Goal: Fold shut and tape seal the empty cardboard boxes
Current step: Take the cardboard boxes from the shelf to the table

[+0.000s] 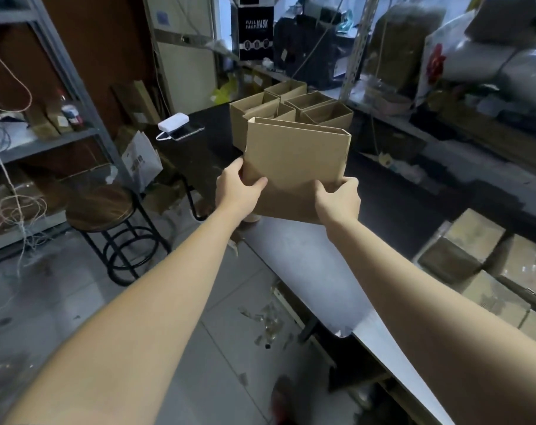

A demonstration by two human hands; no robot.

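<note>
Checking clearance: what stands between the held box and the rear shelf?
Head view: a cluster of open cardboard boxes on the black table, just behind the held box.

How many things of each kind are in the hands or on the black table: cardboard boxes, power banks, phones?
Held cardboard box: 1
Open cardboard boxes behind it, as visible: 5
White power bank: 1
Phone: 1
Total: 8

Arms outstretched, hands (237, 187) (340, 197) apparently gripping
</note>
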